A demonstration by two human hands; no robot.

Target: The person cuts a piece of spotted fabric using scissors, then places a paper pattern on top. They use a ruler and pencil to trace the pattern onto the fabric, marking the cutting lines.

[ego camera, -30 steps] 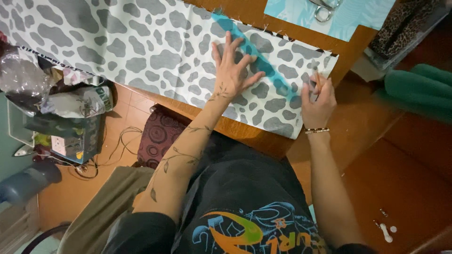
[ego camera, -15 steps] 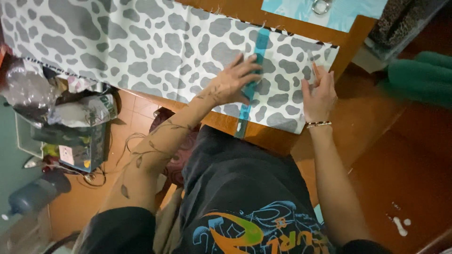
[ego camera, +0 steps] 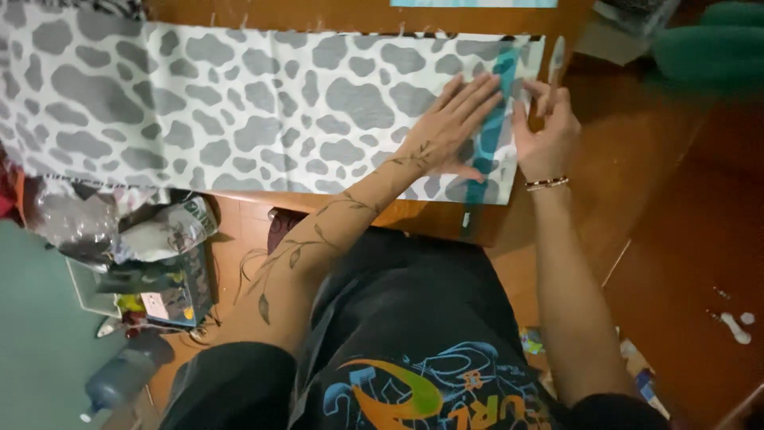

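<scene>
A white fabric with grey cow-like patches [ego camera: 239, 111] lies spread over a brown wooden table [ego camera: 318, 14]. A translucent blue ruler [ego camera: 487, 135] runs across the fabric near its right end, hanging over the table's near edge. My left hand [ego camera: 452, 127] lies flat, fingers spread, pressing on the ruler and fabric. My right hand [ego camera: 545, 131], with a bead bracelet at the wrist, sits just right of the ruler at the fabric's end and holds a thin pale marking tool [ego camera: 555, 64].
A pile of plastic bags, boxes and a blue bottle [ego camera: 119, 378] sits on the floor at left. A green cushioned object [ego camera: 708, 48] is at the upper right. A light blue sheet [ego camera: 473, 3] lies at the table's far edge.
The view has swung, so the fabric now lies level. The ruler has gone from slanted to straight across the fabric, and both hands have settled beside it.
</scene>
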